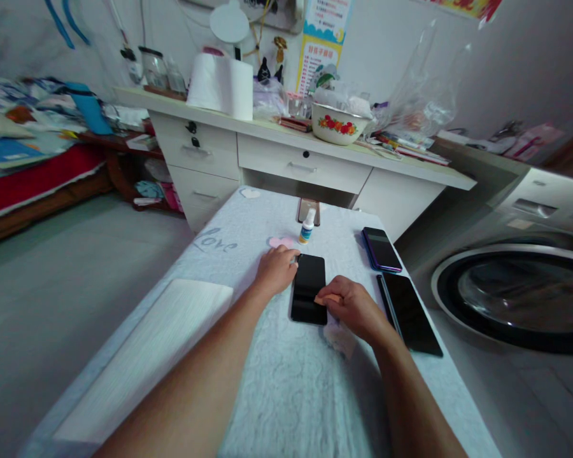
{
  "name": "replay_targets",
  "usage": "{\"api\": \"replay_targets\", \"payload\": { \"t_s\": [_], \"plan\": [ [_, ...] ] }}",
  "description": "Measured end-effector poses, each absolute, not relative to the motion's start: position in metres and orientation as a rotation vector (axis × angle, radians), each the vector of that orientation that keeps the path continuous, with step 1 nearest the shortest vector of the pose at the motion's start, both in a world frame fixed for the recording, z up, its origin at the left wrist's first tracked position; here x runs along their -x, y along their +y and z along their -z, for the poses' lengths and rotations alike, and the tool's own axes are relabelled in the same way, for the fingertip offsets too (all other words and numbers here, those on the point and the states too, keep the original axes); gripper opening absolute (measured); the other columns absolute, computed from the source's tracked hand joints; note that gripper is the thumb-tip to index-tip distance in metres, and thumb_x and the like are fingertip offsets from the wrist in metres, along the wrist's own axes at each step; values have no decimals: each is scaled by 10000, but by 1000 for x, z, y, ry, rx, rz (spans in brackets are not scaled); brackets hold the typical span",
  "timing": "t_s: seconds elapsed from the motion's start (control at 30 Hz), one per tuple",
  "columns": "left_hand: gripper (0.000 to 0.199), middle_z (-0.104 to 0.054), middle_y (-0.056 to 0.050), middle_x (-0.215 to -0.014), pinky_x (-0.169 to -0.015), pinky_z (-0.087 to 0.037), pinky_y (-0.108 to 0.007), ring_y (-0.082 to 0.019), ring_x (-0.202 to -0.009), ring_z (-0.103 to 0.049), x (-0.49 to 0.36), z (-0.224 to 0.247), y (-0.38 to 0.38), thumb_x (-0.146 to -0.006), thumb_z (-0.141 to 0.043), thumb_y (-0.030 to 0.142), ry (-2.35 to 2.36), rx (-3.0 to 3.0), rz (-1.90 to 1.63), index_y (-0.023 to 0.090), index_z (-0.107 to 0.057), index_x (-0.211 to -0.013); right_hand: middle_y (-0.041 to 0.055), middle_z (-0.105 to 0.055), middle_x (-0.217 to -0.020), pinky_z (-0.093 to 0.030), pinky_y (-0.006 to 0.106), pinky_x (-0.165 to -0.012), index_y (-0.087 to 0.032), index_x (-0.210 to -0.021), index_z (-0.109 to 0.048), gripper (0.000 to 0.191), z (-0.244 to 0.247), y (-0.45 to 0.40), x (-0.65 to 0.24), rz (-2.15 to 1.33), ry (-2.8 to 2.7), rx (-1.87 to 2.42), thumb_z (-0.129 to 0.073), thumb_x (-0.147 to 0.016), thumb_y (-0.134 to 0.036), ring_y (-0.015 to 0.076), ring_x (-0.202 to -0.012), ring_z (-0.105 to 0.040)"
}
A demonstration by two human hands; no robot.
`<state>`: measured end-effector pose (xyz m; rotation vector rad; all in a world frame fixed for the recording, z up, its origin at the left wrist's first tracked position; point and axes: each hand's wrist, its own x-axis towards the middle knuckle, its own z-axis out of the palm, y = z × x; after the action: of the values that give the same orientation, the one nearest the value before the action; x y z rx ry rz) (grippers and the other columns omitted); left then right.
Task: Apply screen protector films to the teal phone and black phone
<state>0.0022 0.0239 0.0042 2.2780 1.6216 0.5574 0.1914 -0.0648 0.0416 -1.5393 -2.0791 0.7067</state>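
Observation:
A small black tablet (310, 283) lies flat on the cloth-covered table, its dark glossy screen facing up. My left hand (275, 270) rests at its upper left edge, with thumb and fingers closed against that side. In my right hand (351, 304) a small orange wiping pad (329, 299), partly hidden by the fingers, is pinched against the lower right of the screen. Just beyond the tablet stands a small spray bottle (307, 226) with a white cap and a blue and yellow label. Behind the bottle lies a phone or phone case (316, 211) with a brownish face.
At the table's right side lie a purple-edged phone (382, 249) and a larger black tablet (413, 313) with a pen-like bar along its left edge. A folded white cloth (157, 356) covers the left side. A desk (272, 127) stands behind; a washing machine (520, 254) is at right.

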Motion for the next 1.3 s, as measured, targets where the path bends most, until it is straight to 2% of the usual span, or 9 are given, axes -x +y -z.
{"api": "replay_targets", "payload": {
  "t_s": [0.1,0.2,0.4,0.6,0.73,1.07,1.3],
  "plan": [
    [343,-626,-52,-1155,-976,-426,-323,-201,-1076,-574,-2,-5,23,-864,-509,240,1623,-2281,-550,260,-628,-1185,43,-625,-843,-439,264,-716,-189,-899,-745,156,-36,-60,-187,-528,-2042,1614,-601,-849,-156,155,-784,-600],
    [345,-626,-55,-1152,-972,-428,-328,-206,-1082,-572,-2,-6,23,-866,-504,239,1629,-2278,-541,258,-628,-1188,44,-623,-845,-436,261,-701,-189,-905,-747,176,-36,-61,-183,-498,-2075,1592,-588,-853,-136,152,-772,-596],
    [347,-620,-58,-1159,-973,-427,-337,-206,-1075,-573,-2,-5,25,-865,-507,249,1629,-2279,-544,260,-629,-1189,28,-644,-844,-457,232,-703,-194,-832,-751,204,-48,-72,-182,-881,-2196,1352,-599,-803,-60,126,-771,-610],
    [346,-619,-57,-1164,-970,-425,-332,-202,-1074,-572,-1,-4,24,-866,-505,251,1625,-2280,-555,257,-629,-1189,21,-641,-798,-470,244,-695,-197,-801,-761,164,-54,-77,-191,-1167,-2232,1272,-614,-814,-127,129,-736,-613],
    [346,-621,-58,-1163,-973,-425,-333,-202,-1072,-574,-2,-5,23,-864,-507,244,1622,-2279,-548,253,-631,-1187,16,-641,-806,-471,245,-698,-204,-799,-760,140,-52,-76,-200,-1238,-2139,1308,-627,-802,-160,126,-727,-614],
    [347,-623,-64,-1167,-971,-431,-351,-222,-1090,-574,-3,-6,22,-874,-496,247,1627,-2282,-554,256,-627,-1195,17,-627,-805,-444,232,-629,-195,-803,-727,96,-36,-64,-207,-990,-1900,1489,-638,-767,-191,125,-704,-591],
    [289,-625,-64,-1123,-944,-432,-339,-206,-1051,-577,-5,-5,17,-852,-536,225,1680,-2228,-634,218,-595,-1136,28,-643,-836,-451,262,-716,-214,-833,-730,125,-27,-53,-199,-602,-1889,1577,-605,-828,-217,150,-778,-609]
  ]
}}
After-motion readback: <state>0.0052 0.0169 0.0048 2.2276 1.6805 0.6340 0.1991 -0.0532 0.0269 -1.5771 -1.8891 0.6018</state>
